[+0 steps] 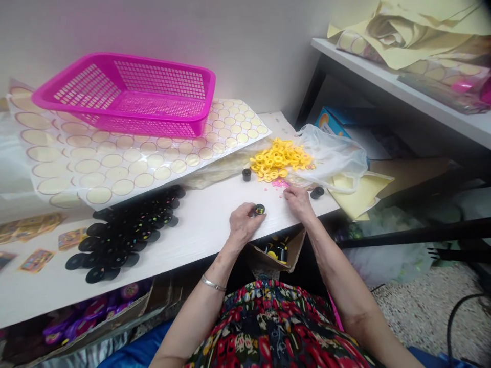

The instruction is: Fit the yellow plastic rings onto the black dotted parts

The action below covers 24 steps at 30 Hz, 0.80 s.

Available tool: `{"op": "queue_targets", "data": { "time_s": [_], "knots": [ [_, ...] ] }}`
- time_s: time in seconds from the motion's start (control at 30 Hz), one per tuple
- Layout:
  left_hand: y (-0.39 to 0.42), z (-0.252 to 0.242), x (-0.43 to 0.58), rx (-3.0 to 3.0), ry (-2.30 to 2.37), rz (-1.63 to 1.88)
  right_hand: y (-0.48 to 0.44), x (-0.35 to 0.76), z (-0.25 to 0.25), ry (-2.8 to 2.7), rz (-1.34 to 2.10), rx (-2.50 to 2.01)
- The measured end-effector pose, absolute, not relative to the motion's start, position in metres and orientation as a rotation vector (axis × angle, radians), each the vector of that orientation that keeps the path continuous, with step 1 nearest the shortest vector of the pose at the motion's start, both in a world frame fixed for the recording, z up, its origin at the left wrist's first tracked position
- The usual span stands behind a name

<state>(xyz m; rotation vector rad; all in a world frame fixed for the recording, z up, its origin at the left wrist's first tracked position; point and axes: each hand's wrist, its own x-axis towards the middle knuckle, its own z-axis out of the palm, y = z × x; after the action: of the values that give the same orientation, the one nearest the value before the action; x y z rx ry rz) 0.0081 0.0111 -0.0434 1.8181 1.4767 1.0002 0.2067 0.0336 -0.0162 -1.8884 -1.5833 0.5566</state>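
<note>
- The black disc (260,209) is in the left hand (242,221), just above the counter (199,225) and near its front edge. The grip is closed on the rim between thumb and fingertips, with the speckled face up.
- Risk: the hold is on the rim only. If the grip slackens, the disc would probably roll off the edge, into the open cardboard box (293,249) below or past it.
- The right hand (298,198) rests fingertips-down at the loose pink specks (281,183). Whether its grip has hold of any cannot be told.
- Risk: the specks are tiny and unconfined — a sweep of that wrist could scatter them over the edge.
- The small black cap (317,192) stands right at the counter's edge, just beside the right hand. A light nudge could knock it off.
- The yellow rings (278,159) are heaped just behind the specks, against the plastic bag (337,153). A tug on the bag may spill rings into the specks.
- The rows of black discs (126,232) overlap to the left — a dragged forearm could shift them.
</note>
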Motion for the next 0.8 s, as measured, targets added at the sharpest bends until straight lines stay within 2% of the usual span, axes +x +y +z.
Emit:
{"op": "queue_targets", "data": {
  "time_s": [0.27,0.53,0.8],
  "knots": [
    [0.012,-0.036,0.008,1.896,1.425,0.99,0.025,0.189,-0.014,-1.828,0.324,-1.989],
    [0.01,-0.037,0.01,1.986,1.472,0.916,0.005,0.153,0.006,-1.909,0.522,-1.425],
    [0.009,-0.034,0.009,1.957,1.454,0.899,0.002,0.14,0.006,-2.129,0.345,-1.532]
  ]
}}
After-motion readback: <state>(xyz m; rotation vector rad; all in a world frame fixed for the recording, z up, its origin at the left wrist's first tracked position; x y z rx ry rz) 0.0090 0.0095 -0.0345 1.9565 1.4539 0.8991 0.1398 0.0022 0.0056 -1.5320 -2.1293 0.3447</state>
